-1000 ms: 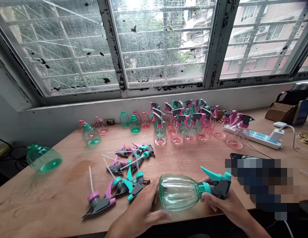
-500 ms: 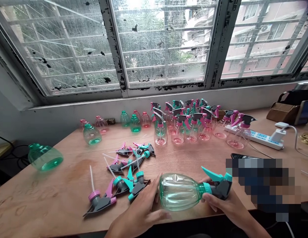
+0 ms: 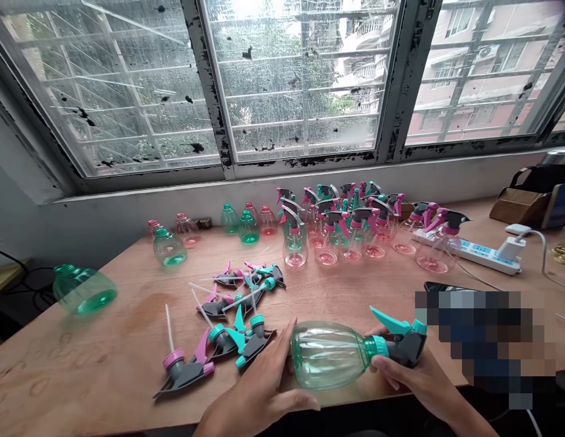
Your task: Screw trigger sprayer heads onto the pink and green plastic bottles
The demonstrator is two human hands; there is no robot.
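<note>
Since the earlier frame, the thumb of the left hand has swung slightly down and outward, and the highlights on the green spray bottle have shifted. I take that bottle as the reference for all positions. It lies on its side over the near edge of the wood-grained tabletop, base to the left; I cannot confirm contact with the wood. Its wall is clear, glossy plastic, ribbed lengthwise, tapering to a teal collar.

Right hand: fingers closed around the collar and dark grey spray head, thumb across the near side. Left hand: fingers and thumb spread wide beside the bottle's base, gripping nothing that I can see; fingertip contact cannot be told.

Left of the bottle lie loose trigger heads, dark grey with pink or teal parts and thin, straight tubes. Beyond it stand assembled bottles, translucent pink and green. Far to its left sits a bulbous headless bottle. Beyond it and to its right rests a white, bar-shaped power strip.
</note>
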